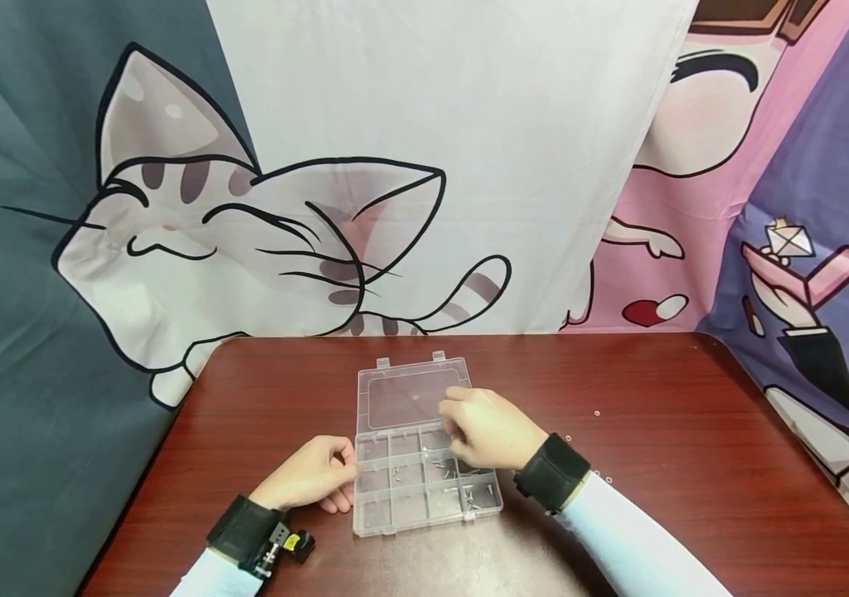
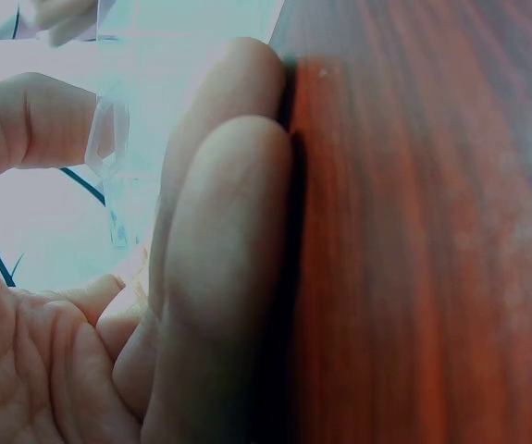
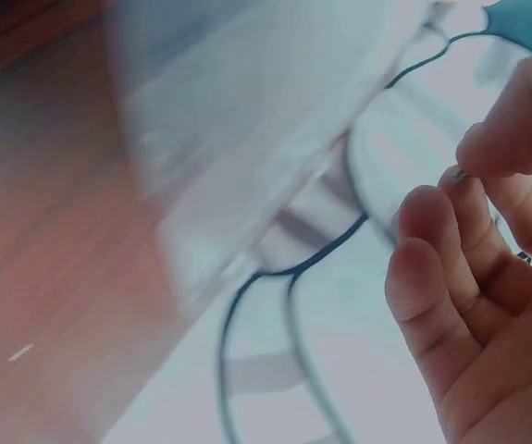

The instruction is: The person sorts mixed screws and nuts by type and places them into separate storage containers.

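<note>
A clear plastic compartment box (image 1: pixel 409 512) lies on the table with its lid (image 1: pixel 413 398) folded back. Small screw-like metal pieces (image 1: pixel 478 497) lie in several compartments on its middle and right side. My left hand (image 1: pixel 312 474) holds the box at its left edge; in the left wrist view, the thumb bends towards the clear wall and two fingers (image 2: pixel 228 240) lie low beside the tabletop. Over the box's upper right compartments, my right hand (image 1: pixel 495 427) pinches a tiny silvery piece (image 3: pixel 460 174) between thumb and forefinger. Most of that piece is hidden by the fingertips.
Several tiny rings (image 1: pixel 597 413) lie scattered on the reddish-brown table (image 1: pixel 663 431) right of the box. A cloth printed with cartoon figures (image 1: pixel 424 83) hangs behind the table's far edge. Each wrist wears a black band (image 1: pixel 553 471).
</note>
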